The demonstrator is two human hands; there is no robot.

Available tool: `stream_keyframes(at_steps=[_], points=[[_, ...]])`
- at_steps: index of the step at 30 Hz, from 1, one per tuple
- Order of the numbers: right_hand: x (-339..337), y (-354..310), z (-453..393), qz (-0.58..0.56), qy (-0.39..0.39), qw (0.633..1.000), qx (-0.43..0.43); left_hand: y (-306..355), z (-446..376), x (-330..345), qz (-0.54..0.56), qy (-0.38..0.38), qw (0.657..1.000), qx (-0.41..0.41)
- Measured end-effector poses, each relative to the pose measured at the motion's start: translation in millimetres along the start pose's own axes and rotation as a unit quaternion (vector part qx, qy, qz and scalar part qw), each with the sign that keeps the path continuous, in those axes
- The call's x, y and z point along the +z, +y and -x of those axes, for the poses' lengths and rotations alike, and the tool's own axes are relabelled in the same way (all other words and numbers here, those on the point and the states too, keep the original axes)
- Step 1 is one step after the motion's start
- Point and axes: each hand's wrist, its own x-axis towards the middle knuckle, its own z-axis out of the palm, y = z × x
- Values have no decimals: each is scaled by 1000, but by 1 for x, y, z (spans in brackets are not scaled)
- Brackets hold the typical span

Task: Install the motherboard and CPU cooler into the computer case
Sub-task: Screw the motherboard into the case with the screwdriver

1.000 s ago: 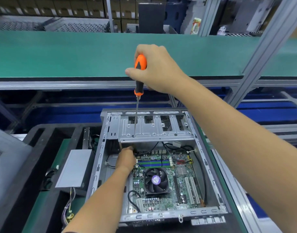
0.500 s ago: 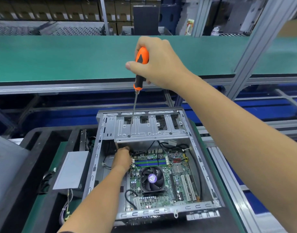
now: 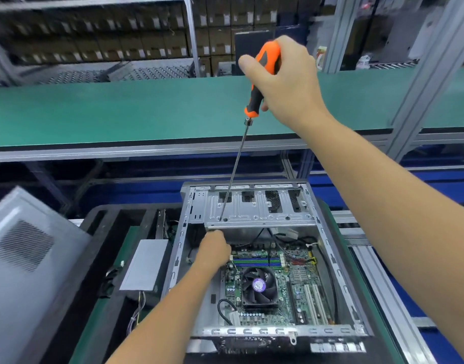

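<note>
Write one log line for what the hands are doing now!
right hand: grips screwdriver | tip: on drive cage | left hand: inside case, near motherboard

one head-worn view looks forward and down, close above the open case (image 3: 330, 261).

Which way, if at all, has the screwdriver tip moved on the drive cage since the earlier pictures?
No: the screwdriver tip rests at the same near-left hole of the drive cage.

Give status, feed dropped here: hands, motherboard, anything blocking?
Right hand grips screwdriver, tip on drive bracket. Left hand at motherboard corner. Cables cross board.
</note>
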Motion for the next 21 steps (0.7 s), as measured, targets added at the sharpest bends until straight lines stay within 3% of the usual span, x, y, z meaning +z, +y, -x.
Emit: stream_keyframes(at_steps=[3, 5, 9, 13, 16, 19, 21], points=[[1, -2, -3, -24, -1, 999, 24, 7, 13, -14, 33, -5, 999, 14], [5, -2, -1, -23, -8, 999, 21, 8, 20, -26, 65, -53, 996, 29], [7, -3, 0, -52, 11, 998, 21, 4, 34, -50, 294, -190, 937, 3], [-2, -1, -1, -65, 35, 997, 26, -11, 45, -64, 490, -138, 861, -2], [-6, 3, 4, -63, 41, 997, 15, -15, 49, -73, 582, -101, 804, 66], [-7, 3, 9, -76, 36, 996, 33, -9, 53, -81, 607, -68, 784, 112], [-2, 2, 14, -104, 24, 993, 50, -7, 55, -84, 594, -40, 793, 125]])
